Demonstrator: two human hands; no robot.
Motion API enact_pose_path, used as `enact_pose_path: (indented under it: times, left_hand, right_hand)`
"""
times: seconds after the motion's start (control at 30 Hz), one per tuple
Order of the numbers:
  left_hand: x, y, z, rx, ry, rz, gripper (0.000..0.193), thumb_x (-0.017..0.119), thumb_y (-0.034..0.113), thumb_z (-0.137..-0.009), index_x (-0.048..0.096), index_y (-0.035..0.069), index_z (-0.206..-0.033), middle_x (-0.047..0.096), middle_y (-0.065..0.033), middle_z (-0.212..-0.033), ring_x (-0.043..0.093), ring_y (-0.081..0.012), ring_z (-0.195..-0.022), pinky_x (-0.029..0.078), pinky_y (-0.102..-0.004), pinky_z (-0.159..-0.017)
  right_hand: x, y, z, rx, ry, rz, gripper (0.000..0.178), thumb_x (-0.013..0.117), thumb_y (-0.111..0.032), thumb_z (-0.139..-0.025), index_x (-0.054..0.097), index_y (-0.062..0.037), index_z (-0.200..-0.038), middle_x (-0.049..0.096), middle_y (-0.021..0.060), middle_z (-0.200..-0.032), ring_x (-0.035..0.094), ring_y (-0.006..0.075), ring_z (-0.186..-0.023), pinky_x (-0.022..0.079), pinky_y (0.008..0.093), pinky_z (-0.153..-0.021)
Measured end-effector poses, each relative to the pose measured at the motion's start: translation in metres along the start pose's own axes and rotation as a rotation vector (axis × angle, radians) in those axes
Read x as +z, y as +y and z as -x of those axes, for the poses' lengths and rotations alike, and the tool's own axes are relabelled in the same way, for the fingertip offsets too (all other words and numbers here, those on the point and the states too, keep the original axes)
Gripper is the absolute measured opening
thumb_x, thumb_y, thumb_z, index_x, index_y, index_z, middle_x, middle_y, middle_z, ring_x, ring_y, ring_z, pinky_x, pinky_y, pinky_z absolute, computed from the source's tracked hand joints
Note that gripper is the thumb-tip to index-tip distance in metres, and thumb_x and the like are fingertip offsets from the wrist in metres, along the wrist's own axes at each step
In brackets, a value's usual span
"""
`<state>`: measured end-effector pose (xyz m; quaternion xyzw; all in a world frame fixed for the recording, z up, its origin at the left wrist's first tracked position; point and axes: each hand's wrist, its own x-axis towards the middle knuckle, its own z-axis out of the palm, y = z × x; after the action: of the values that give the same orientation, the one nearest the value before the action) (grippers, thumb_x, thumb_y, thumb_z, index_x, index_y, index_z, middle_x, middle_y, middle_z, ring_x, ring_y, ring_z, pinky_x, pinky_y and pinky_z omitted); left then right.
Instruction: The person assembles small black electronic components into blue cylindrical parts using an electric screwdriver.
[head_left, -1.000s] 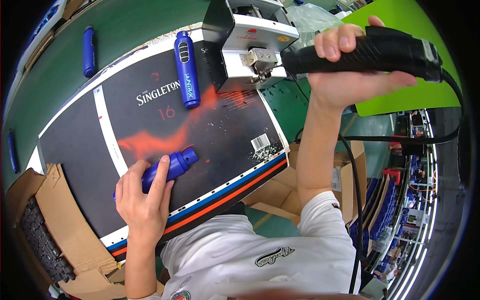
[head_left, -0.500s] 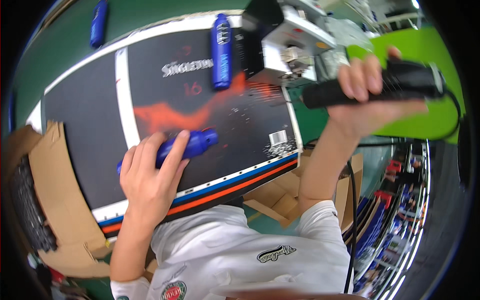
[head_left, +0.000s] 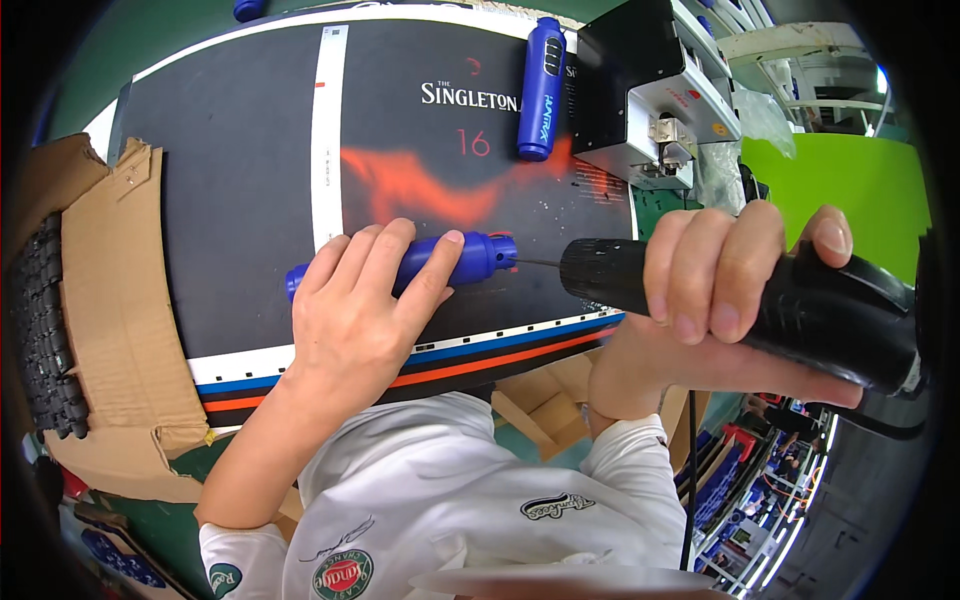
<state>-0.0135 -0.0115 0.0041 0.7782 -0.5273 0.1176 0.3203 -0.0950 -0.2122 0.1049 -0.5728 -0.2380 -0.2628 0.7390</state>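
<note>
A blue cylindrical casing (head_left: 470, 258) lies on its side on the dark printed mat, pressed down by the wrapped fingers of my left hand (head_left: 360, 305). Its narrower end, with small holes and a bit of red showing, points right. My right hand (head_left: 715, 280) grips a black corded electric screwdriver (head_left: 610, 272), held level. The screwdriver's thin bit reaches the holed end of the casing; whether it sits in a screw is too small to tell. Beyond them, a second blue casing (head_left: 542, 90) with pale lettering lies on the mat beside a boxy machine.
The black and white machine (head_left: 650, 105) stands at the far right of the mat (head_left: 240, 220). At left, a cardboard box (head_left: 115, 300) holds many black parts (head_left: 45, 340). A bright green surface (head_left: 840, 200) lies right. An open carton (head_left: 545, 405) sits below the table edge.
My right hand has brought the screwdriver down and left, so its bit now meets the casing's end. The view has shifted; my left hand still holds the casing.
</note>
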Motion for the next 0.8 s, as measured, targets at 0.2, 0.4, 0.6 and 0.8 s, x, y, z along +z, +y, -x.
enact_pose_path:
  times: [0.2, 0.4, 0.6, 0.8]
  left_hand:
    - [0.002, -0.003, 0.002, 0.03, 0.014, -0.003, 0.048, 0.076, 0.017, -0.069, 0.065, 0.008, -0.115, 0.058, -0.0139, -0.102, 0.06, -0.0263, -0.086, 0.047, -0.0372, -0.072]
    - [0.003, -0.004, 0.002, 0.033, 0.026, 0.006, 0.049, 0.076, 0.016, -0.068, 0.065, 0.008, -0.115, 0.058, -0.0138, -0.101, 0.06, -0.0257, -0.084, 0.046, -0.037, -0.07]
    - [0.003, -0.005, 0.001, 0.038, 0.025, 0.003, 0.05, 0.076, 0.016, -0.067, 0.065, 0.008, -0.115, 0.058, -0.014, -0.101, 0.06, -0.0257, -0.084, 0.046, -0.0368, -0.07]
    - [0.004, -0.004, 0.002, 0.038, 0.014, 0.013, 0.05, 0.076, 0.016, -0.067, 0.065, 0.007, -0.115, 0.058, -0.0146, -0.101, 0.06, -0.0263, -0.084, 0.046, -0.0368, -0.07]
  right_hand:
    - [0.002, 0.001, 0.006, 0.021, -0.052, 0.036, 0.083, 0.057, -0.077, -0.078, 0.039, -0.0117, -0.127, 0.053, 0.0024, -0.078, 0.054, 0.0139, -0.057, 0.046, 0.0254, -0.051]
    - [0.013, 0.007, 0.005, 0.009, -0.034, 0.124, 0.084, 0.056, -0.079, -0.078, 0.039, -0.0135, -0.127, 0.054, 0.0022, -0.079, 0.054, 0.0126, -0.057, 0.047, 0.0247, -0.05]
    - [0.009, -0.008, 0.006, 0.204, -0.068, 0.055, 0.037, 0.045, -0.041, -0.098, 0.047, -0.0124, -0.121, 0.057, 0.0132, -0.079, 0.054, 0.0222, -0.061, 0.045, 0.0351, -0.06]
    - [0.015, -0.008, 0.007, 0.225, -0.004, 0.028, 0.019, 0.044, -0.025, -0.102, 0.05, -0.0101, -0.112, 0.058, 0.0156, -0.074, 0.053, 0.0248, -0.06, 0.045, 0.038, -0.06]
